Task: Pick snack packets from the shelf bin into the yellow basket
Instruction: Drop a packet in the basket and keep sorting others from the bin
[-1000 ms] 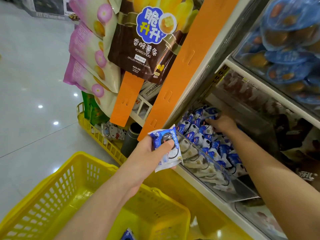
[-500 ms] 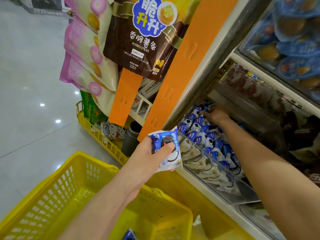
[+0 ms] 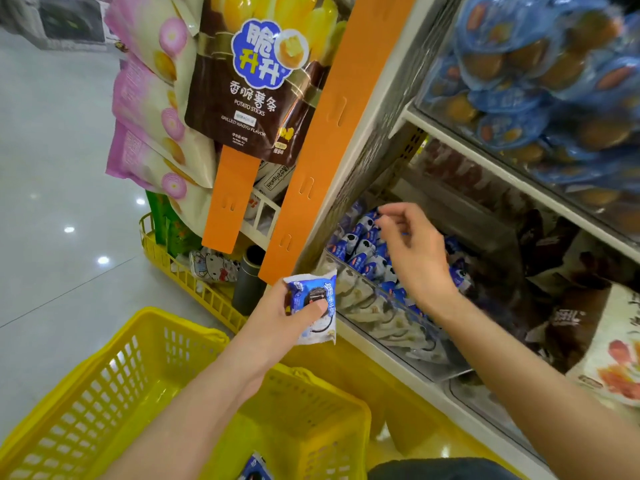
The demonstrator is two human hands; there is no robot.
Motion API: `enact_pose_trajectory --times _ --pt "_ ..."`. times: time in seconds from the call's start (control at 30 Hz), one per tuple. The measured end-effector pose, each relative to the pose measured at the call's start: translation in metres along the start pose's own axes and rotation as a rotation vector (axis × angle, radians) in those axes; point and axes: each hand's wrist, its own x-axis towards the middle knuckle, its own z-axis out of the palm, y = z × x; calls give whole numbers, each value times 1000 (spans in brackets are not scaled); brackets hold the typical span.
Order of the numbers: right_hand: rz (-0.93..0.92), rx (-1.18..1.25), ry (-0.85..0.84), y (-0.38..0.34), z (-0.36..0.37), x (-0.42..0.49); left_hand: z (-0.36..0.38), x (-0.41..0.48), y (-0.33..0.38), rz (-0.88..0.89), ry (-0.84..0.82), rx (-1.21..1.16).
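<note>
My left hand [image 3: 277,317] grips a blue-and-white snack packet [image 3: 317,306] just in front of the shelf bin's left corner, above the far rim of the yellow basket [image 3: 104,393]. The clear shelf bin [image 3: 391,323] holds several matching blue-and-white packets [image 3: 363,244]. My right hand [image 3: 412,258] hovers over those packets with its fingers loosely curled and thumb near the forefinger; no packet shows between them. One blue packet [image 3: 256,467] lies in the basket at the bottom edge of the view.
Orange display strips [image 3: 311,161] hang just left of the bin, carrying a brown potato-stick bag [image 3: 249,84] and pink bags [image 3: 149,109]. A yellow floor rack [image 3: 194,282] stands behind the basket. The upper shelf holds blue-wrapped cakes [image 3: 540,74]. Dark packets [image 3: 561,258] fill the bin to the right.
My right hand has lifted up out of the back of the bin and now hovers above the packets. My left hand still holds its packet in about the same place.
</note>
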Motion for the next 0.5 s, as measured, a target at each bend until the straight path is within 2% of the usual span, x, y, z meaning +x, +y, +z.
enact_pose_trajectory --times 0.07,0.13,0.23,0.37,0.5 --pt "-121 47 -31 -16 3 -36 1 -4 -4 4 -4 25" --pt "-162 31 -72 -22 13 -65 3 -7 -8 22 -26 43" --pt "-9 89 -139 -19 37 -92 4 -12 -13 87 -29 73" --pt "309 334 -201 -14 51 -96 2 -18 -18 132 3 117" --pt "395 547 -258 -10 49 -98 3 -19 -23 134 41 97"
